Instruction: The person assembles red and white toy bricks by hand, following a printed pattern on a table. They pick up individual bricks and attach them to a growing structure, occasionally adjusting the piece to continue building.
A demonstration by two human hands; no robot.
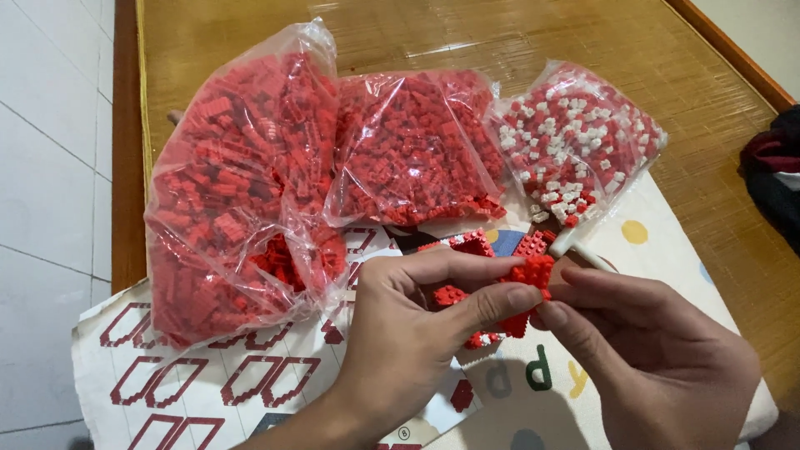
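Bamboo mat (517,42); hands (417,325) on brick piece (530,273)

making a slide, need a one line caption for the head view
Two hands, left and right, pinch a small red brick assembly before three clear bags of bricks.

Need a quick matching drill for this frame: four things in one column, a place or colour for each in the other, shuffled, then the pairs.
Things:
1. large bag
2. middle bag
3. right bag
4. brick piece

Descriptions:
A. red and white bricks mixed
B. pinched between both hands' fingertips
C. farthest left, all red bricks
D. all red bricks, between the other two bags

Pairs: 1-C, 2-D, 3-A, 4-B. The left hand and right hand meet over the printed sheet.
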